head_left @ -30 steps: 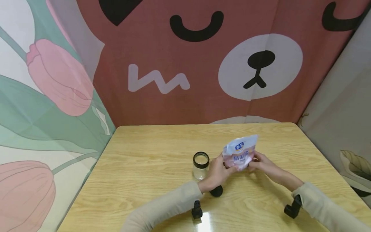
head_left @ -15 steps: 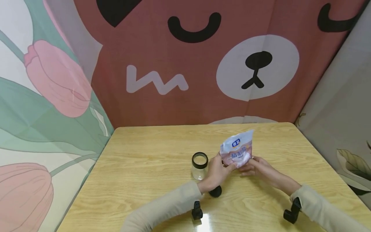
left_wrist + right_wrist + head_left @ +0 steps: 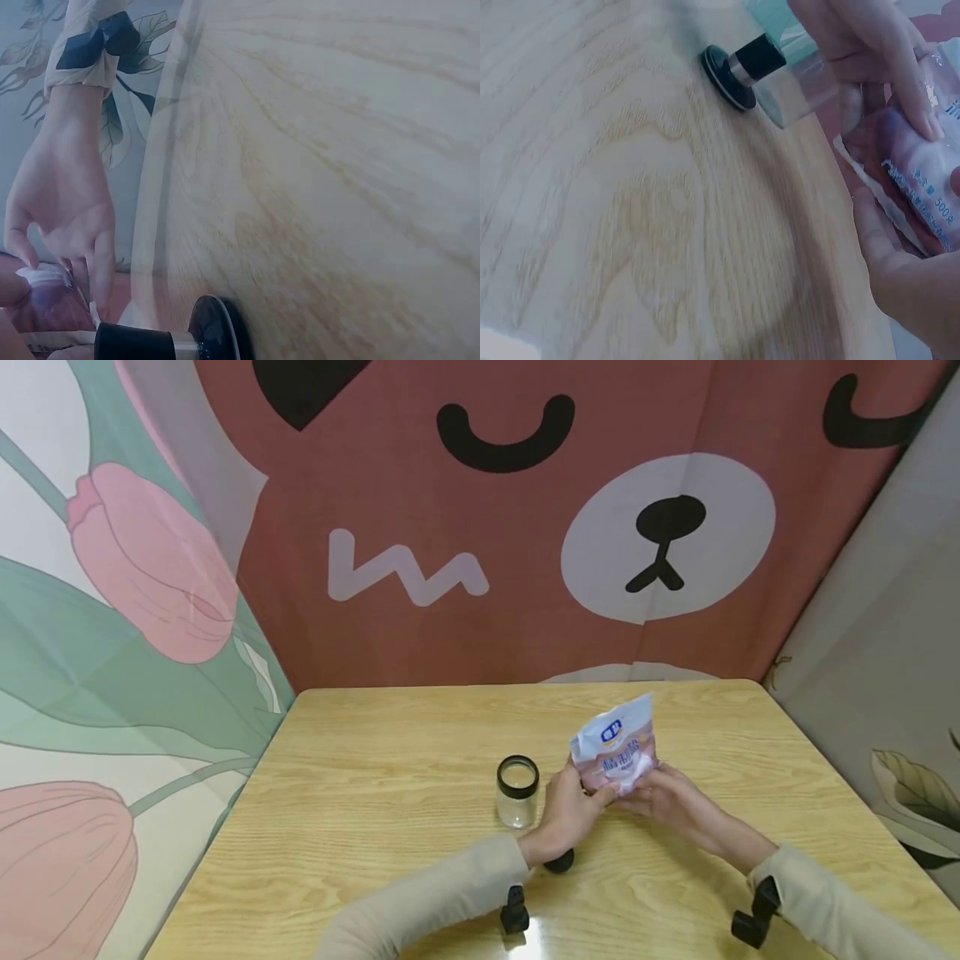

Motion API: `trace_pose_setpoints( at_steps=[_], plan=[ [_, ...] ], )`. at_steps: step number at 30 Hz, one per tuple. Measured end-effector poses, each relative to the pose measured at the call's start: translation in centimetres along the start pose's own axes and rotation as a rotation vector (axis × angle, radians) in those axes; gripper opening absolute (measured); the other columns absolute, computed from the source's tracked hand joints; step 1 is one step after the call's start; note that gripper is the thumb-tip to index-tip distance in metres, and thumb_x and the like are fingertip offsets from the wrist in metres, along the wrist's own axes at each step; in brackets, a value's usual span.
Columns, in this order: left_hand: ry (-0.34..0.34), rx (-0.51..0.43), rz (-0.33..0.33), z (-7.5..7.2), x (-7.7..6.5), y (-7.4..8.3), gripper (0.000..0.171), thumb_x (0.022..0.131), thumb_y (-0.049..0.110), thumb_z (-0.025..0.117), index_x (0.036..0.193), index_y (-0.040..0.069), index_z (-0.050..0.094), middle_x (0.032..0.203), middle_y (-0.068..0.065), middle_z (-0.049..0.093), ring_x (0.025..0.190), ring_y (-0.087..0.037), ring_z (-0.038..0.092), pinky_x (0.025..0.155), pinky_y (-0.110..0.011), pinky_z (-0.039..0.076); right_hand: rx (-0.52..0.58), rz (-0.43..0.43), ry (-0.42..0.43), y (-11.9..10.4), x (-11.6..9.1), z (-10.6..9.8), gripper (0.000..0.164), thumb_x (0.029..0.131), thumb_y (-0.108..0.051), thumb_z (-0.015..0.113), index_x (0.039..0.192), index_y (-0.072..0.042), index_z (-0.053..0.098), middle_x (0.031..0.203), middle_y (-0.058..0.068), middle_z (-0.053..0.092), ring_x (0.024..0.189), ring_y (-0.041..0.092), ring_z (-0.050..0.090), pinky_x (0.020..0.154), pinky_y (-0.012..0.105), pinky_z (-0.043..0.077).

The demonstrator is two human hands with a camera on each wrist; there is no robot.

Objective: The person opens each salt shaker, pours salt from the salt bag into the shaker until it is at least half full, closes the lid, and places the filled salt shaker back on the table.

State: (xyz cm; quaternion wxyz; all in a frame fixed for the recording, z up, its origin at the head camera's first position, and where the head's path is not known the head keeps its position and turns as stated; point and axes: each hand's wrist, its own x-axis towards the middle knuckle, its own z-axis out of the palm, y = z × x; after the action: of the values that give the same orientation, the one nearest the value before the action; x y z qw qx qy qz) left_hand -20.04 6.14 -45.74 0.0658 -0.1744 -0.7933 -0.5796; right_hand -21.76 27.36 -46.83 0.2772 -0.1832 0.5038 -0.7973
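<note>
A pink-and-white plastic bag (image 3: 617, 752) with blue lettering is held up over the table, tilted to the right. My left hand (image 3: 572, 814) grips its lower left corner, the thumb across the front. At the lower right my right hand (image 3: 684, 806) holds it; the right wrist view shows fingers beneath the bag's bottom edge and a thumb on its front. Left of the left hand stands a clear glass jar (image 3: 517, 811) with a black rim. Partly behind the left wrist lies a black disc (image 3: 561, 862) with a metal neck and a black knob (image 3: 758, 56).
The wooden table (image 3: 375, 760) spreads around the hands, its far edge meeting a cloth hanging (image 3: 420, 643) with a cartoon face. Printed cloths (image 3: 82, 718) also hang at both sides. A black camera mount sits on each sleeve (image 3: 450, 877).
My right hand has shifted from the bag's right side to under its lower right, its fingers now extending further beneath. The bag has moved slightly up and to the left.
</note>
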Motion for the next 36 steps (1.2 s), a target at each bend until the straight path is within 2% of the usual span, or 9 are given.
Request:
trace_pose_setpoints(
  at_steps=[3, 6, 10, 14, 17, 23, 28, 32, 36],
  plan=[
    [-0.003, 0.024, -0.010, -0.1, 0.0, 0.0, 0.043, 0.087, 0.017, 0.079, 0.123, 0.011, 0.056, 0.104, 0.000, 0.070, 0.080, -0.001, 0.059, 0.064, -0.016, 0.051, 0.025, 0.000, 0.019, -0.1, 0.1, 0.3, 0.042, 0.102, 0.003, 0.025, 0.133, -0.014, 0.048, 0.129, 0.008, 0.062, 0.121, 0.026, 0.058, 0.108, 0.044, 0.042],
    [-0.015, 0.051, -0.023, -0.3, -0.1, -0.1, 0.041, 0.088, 0.022, 0.078, 0.122, 0.013, 0.057, 0.094, 0.005, 0.068, 0.070, 0.000, 0.056, 0.055, -0.017, 0.048, 0.027, 0.004, 0.027, -0.2, 0.2, 0.5, 0.039, 0.102, 0.003, 0.026, 0.131, -0.013, 0.048, 0.126, 0.008, 0.063, 0.119, 0.025, 0.060, 0.107, 0.044, 0.043],
    [-0.038, 0.047, -0.031, -0.5, -0.1, -0.3, 0.038, 0.089, 0.024, 0.077, 0.120, 0.013, 0.058, 0.089, 0.007, 0.067, 0.067, 0.001, 0.055, 0.054, -0.017, 0.049, 0.027, -0.011, 0.036, -0.4, 0.4, 0.8, 0.039, 0.099, 0.006, 0.027, 0.129, -0.009, 0.046, 0.124, 0.008, 0.063, 0.117, 0.025, 0.060, 0.107, 0.044, 0.043],
    [-0.078, -0.007, -0.026, -0.7, 0.0, -0.3, 0.036, 0.092, 0.021, 0.073, 0.123, 0.011, 0.056, 0.086, 0.007, 0.067, 0.066, 0.000, 0.058, 0.055, -0.018, 0.052, 0.018, -0.022, 0.098, -0.8, 0.6, 1.1, 0.037, 0.096, 0.008, 0.030, 0.127, -0.006, 0.044, 0.121, 0.009, 0.062, 0.112, 0.024, 0.062, 0.105, 0.044, 0.045],
    [-0.099, -0.004, -0.017, -0.8, 0.1, -0.4, 0.032, 0.095, 0.020, 0.070, 0.122, 0.010, 0.056, 0.080, 0.009, 0.065, 0.063, 0.001, 0.057, 0.053, -0.018, 0.051, 0.005, -0.014, 0.158, -1.0, 0.7, 1.3, 0.035, 0.094, 0.008, 0.034, 0.125, -0.005, 0.044, 0.117, 0.009, 0.063, 0.107, 0.023, 0.064, 0.102, 0.044, 0.048],
    [-0.142, 0.040, 0.028, -1.1, 0.0, -0.6, 0.036, 0.099, 0.020, 0.064, 0.131, 0.010, 0.053, 0.091, 0.005, 0.067, 0.068, 0.002, 0.056, 0.056, -0.016, 0.050, -0.005, -0.008, 0.209, -1.0, 1.0, 1.6, 0.033, 0.092, 0.009, 0.037, 0.123, -0.002, 0.036, 0.110, 0.008, 0.065, 0.101, 0.022, 0.065, 0.100, 0.043, 0.050],
    [-0.173, 0.041, 0.041, -1.3, -0.3, -1.2, 0.037, 0.102, 0.026, 0.059, 0.134, 0.009, 0.054, 0.111, -0.004, 0.068, 0.086, -0.002, 0.061, 0.070, -0.016, 0.053, -0.040, 0.002, 0.244, -0.7, 1.0, 1.7, 0.036, 0.092, 0.008, 0.037, 0.125, 0.001, 0.025, 0.105, 0.007, 0.066, 0.098, 0.019, 0.066, 0.097, 0.041, 0.052],
    [-0.173, 0.056, 0.037, -1.4, -0.4, -1.5, 0.035, 0.103, 0.028, 0.057, 0.131, 0.007, 0.056, 0.109, -0.004, 0.067, 0.088, -0.003, 0.060, 0.073, -0.016, 0.052, -0.063, 0.002, 0.247, -0.6, 1.1, 1.6, 0.037, 0.091, 0.008, 0.039, 0.126, 0.002, 0.028, 0.108, 0.007, 0.064, 0.100, 0.019, 0.065, 0.098, 0.041, 0.051],
    [-0.175, 0.056, 0.012, -1.6, -0.5, -1.5, 0.033, 0.102, 0.027, 0.057, 0.128, 0.008, 0.056, 0.100, 0.001, 0.065, 0.079, -0.001, 0.057, 0.067, -0.016, 0.051, -0.065, -0.028, 0.210, -0.6, 1.1, 1.6, 0.034, 0.091, 0.009, 0.038, 0.123, -0.001, 0.038, 0.112, 0.008, 0.063, 0.102, 0.020, 0.064, 0.099, 0.042, 0.051]
  ],
)
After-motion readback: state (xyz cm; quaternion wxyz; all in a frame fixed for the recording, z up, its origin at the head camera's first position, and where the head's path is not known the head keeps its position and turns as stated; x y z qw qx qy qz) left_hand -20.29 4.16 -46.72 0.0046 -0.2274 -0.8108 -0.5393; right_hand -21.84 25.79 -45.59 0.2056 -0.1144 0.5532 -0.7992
